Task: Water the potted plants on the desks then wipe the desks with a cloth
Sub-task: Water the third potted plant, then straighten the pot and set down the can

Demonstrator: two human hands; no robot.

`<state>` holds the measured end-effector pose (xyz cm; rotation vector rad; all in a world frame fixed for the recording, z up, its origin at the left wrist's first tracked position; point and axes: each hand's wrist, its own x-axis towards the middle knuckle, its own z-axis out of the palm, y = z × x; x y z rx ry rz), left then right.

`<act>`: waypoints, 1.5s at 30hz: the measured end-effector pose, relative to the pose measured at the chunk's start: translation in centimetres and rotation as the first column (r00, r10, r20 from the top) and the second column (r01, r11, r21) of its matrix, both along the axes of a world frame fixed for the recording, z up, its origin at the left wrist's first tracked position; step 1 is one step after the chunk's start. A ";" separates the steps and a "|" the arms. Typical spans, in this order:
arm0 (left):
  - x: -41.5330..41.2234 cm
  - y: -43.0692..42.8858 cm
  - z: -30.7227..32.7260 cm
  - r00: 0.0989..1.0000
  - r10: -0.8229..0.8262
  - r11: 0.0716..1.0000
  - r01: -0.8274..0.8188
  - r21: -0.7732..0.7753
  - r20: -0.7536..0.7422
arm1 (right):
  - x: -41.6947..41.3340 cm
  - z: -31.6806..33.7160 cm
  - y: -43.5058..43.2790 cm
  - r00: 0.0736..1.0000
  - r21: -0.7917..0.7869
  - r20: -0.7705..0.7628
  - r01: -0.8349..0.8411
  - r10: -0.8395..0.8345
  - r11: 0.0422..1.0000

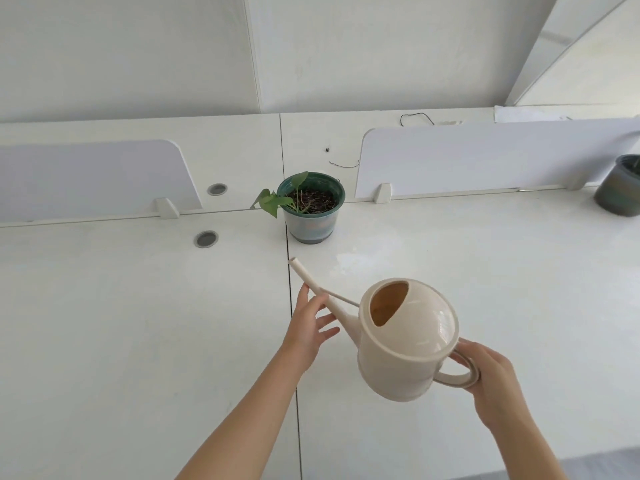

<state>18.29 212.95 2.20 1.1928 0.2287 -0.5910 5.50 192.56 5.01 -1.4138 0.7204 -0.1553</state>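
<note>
Barely started, it seems — right hand [491, 382] grips the cream watering can [408, 358], left hand [308, 327] steadies its spout with slack fingers, short of the potted plant [311, 209]; wiping waits.

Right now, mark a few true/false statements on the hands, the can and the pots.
1. The right hand grips the watering can by its handle. True.
2. The left hand holds a cloth. False: it holds nothing; its fingers touch the can's spout.
3. Water is streaming into the green pot. False: no stream shows, and the spout tip is short of the pot.
4. A second pot stands at the far right edge of the view. True.
</note>
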 end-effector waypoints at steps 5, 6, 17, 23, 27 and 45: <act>-1.8 3.0 -1.0 0.987 0.158 0.987 -0.158 -0.016 -0.026 | 0.8 -1.7 1.3 0.993 0.011 -0.026 -0.118 0.118 0.993; -2.0 3.5 -1.0 0.982 0.189 0.982 -0.189 -0.017 -0.026 | 1.0 -1.7 1.6 0.990 0.016 -0.033 -0.139 0.139 0.990; -4.0 7.8 -1.2 0.886 0.465 0.884 -0.463 -0.066 0.001 | 3.8 -2.7 4.8 0.941 0.054 -0.031 -0.336 0.338 0.940; -4.7 9.0 -1.1 0.828 0.560 0.825 -0.560 -0.078 -0.019 | 4.8 -3.6 6.1 0.918 0.083 -0.036 -0.390 0.394 0.917; -4.8 9.3 -0.8 0.804 0.595 0.801 -0.595 -0.068 -0.022 | 5.2 -4.0 6.6 0.919 0.127 -0.021 -0.387 0.393 0.913; 3.9 4.5 3.8 0.669 0.637 0.630 -0.738 0.242 0.383 | 17.8 -2.4 4.0 0.958 -0.064 0.003 -0.285 0.286 0.956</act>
